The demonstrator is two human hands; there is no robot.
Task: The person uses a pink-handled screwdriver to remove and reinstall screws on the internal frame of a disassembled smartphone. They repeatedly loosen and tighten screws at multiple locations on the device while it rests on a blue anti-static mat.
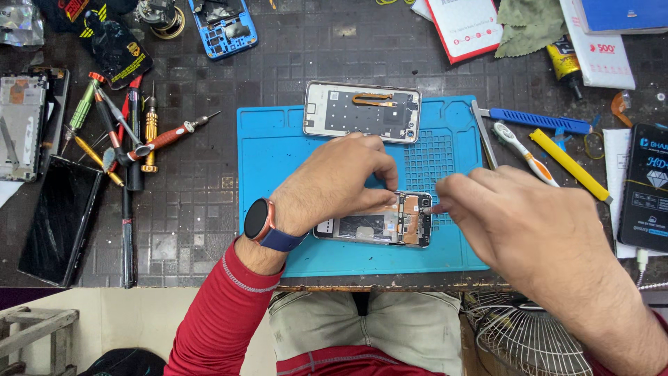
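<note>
Together, both hands (348, 177) over opened phone (379, 221).

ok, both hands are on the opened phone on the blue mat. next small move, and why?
Probably ease the right hand inward at the phone's right end. Its fingertips sit right at that edge, while the left hand presses on top and steadies the phone on the blue mat. Whether the right hand holds a tool is hidden.

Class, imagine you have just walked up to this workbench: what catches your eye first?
The bright blue mat at the centre, where the left hand and right hand work on an opened phone. Behind it lies a phone back cover, and screwdrivers are scattered at the left.
</note>
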